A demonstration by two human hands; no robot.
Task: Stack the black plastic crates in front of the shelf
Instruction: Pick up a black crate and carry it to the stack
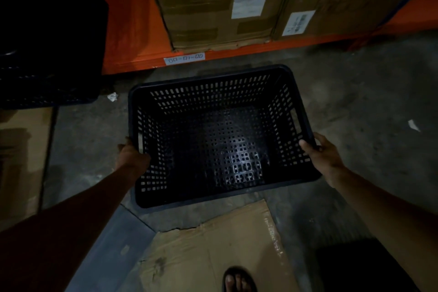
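Crate held at both short rims, in front of orange shelf

Floor (355,92) is bare grey concrete, dim light. Shelf (132,31) runs along the top of the view: orange beam and upright, with a white label strip (184,58) on the beam, text not readable. Two cardboard boxes (213,7) sit on the shelf, side by side, each with a white paper label.

Dark crate stack (47,54) stands at far left, hard against the shelf upright; slotted walls just visible, count of crates in it cannot be told.

Black plastic crate (213,135) is centre frame, open side up, nothing inside, perforated walls and base. Its far rim is near the shelf beam, not touching. Whether it rests on the floor or is held just off it cannot be told.

Flattened cardboard sheet (213,251) lies on the floor, near the crate's close edge, torn along its top. Another cardboard piece (21,161) lies at left, below the dark stack.

Left hand (132,156) grips the crate's left rim, fingers curled round it. Right hand (322,152) grips the right rim, thumb inside, fingers outside.

Foot in a sandal (238,280) stands on the cardboard at the bottom edge. Two small white scraps (112,96) lie on the floor, one left of the crate, one to its right.
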